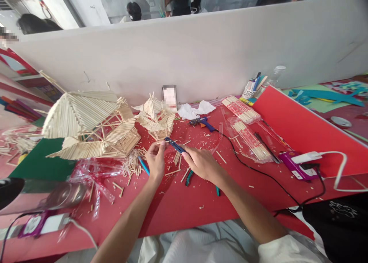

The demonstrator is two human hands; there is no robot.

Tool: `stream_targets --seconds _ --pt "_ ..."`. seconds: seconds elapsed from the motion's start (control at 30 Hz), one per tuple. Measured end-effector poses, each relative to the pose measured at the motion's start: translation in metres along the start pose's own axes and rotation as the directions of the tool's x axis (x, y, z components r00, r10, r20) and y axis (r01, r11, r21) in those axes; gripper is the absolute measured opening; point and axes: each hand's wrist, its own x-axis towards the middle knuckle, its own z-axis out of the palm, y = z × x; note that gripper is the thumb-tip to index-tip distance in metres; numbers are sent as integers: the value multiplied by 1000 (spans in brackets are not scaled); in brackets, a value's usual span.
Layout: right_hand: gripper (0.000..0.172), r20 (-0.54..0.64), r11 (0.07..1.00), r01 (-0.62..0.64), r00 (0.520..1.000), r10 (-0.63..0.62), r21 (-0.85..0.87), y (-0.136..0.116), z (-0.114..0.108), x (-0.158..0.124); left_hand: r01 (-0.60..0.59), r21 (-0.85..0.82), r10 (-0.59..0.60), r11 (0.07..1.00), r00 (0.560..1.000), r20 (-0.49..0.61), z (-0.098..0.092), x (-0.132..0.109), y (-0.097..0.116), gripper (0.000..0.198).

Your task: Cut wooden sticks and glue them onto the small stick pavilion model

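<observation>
My right hand (201, 162) is closed around a dark blue cutter (174, 144) whose tip points up and left. My left hand (156, 160) pinches something thin at that tip, probably a small wooden stick. Both hands hover over a red table (178, 205) strewn with loose sticks (176, 159). A teal-handled tool (189, 177) lies under my right hand, and a blue pen-like tool (143, 165) lies left of my left hand. Just behind the hands stands a small stick model (155, 119). A large stick house (92, 125) stands to the left.
A blue glue gun (201, 122) with a black cord lies behind, beside crumpled white tissue (195, 110). Bags of sticks (247, 129) lie right, before a red board (301, 125). A purple power strip (299, 165) sits at right. A grey partition (201, 52) backs the table; people sit beyond.
</observation>
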Motion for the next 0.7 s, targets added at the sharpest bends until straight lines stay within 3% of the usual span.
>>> stream_targets --seconds 0.7 --pt "49 6 1000 17 1000 -17 -19 2 1 1 -19 16 19 1000 1000 -2 1 -2 5 27"
